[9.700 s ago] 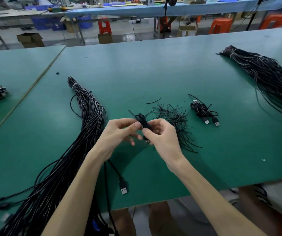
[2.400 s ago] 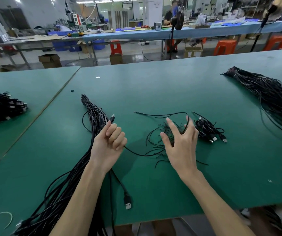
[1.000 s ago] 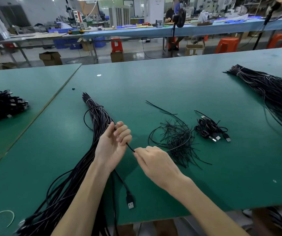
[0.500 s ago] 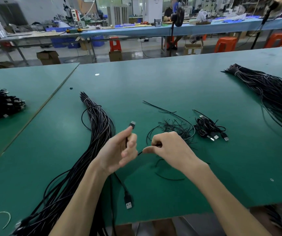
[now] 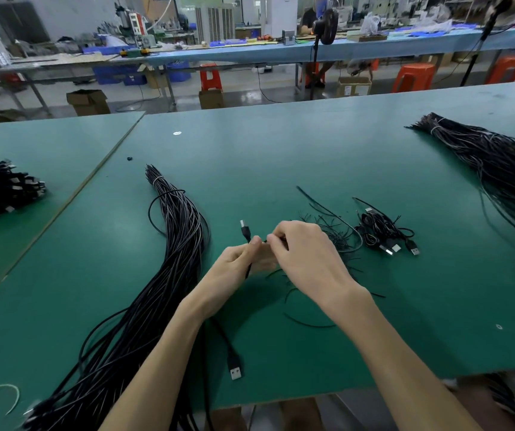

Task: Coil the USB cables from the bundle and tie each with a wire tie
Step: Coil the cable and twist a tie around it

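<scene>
Pinching the USB cable [image 5: 245, 233] just below its small plug, the left hand [image 5: 234, 265] held that end upright over the middle of the surface [image 5: 281, 157], and the right hand [image 5: 307, 258] had its fingers curled onto the same cable right beside the left thumb, so both hands grasped it. The cable looked light, thin and limp, with a smooth sheath likely to slip and a coil likely to spring open unless pinched. The moulded neck under the plug seemed the best hold, as it gives the fingers a stop. The wire ties [image 5: 337, 236], just beyond the right hand, looked fine and stiff enough to keep a twist. The bundle [image 5: 181, 241] ran from the far-left part of the surface towards the front edge.

How the right fingertips lay was hidden behind the knuckles, and the left palm covered the cable's run below it. Whether the larger plug [image 5: 235, 370] near the front edge belonged to this cable could not be told – the left forearm crossed the lead. The bundle's near end was cut off at the front left corner
</scene>
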